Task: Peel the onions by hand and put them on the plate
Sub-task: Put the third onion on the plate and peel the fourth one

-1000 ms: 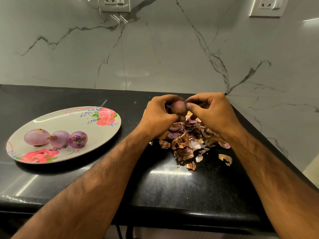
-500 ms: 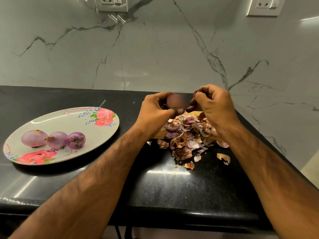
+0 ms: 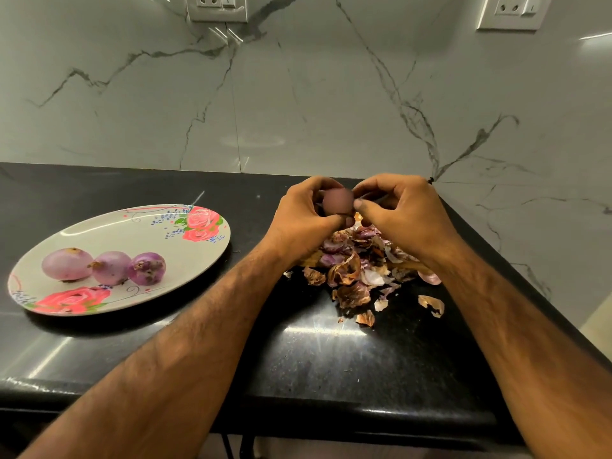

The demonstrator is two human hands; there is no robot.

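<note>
Back on the onion [image 3: 337, 202], the right hand [image 3: 407, 217] pinches its skin while the left hand [image 3: 304, 220] grips it above the peel pile [image 3: 354, 270] — scraps drop there; 3 peeled onions [image 3: 109, 268] sit on the plate [image 3: 185, 260].

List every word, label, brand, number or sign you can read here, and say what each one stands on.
No text can be read anywhere in this view.
plate: painted roses and curls only, no lettering.
left wall socket and right wall socket: a small dark mark on each switch, too small to read.
</note>
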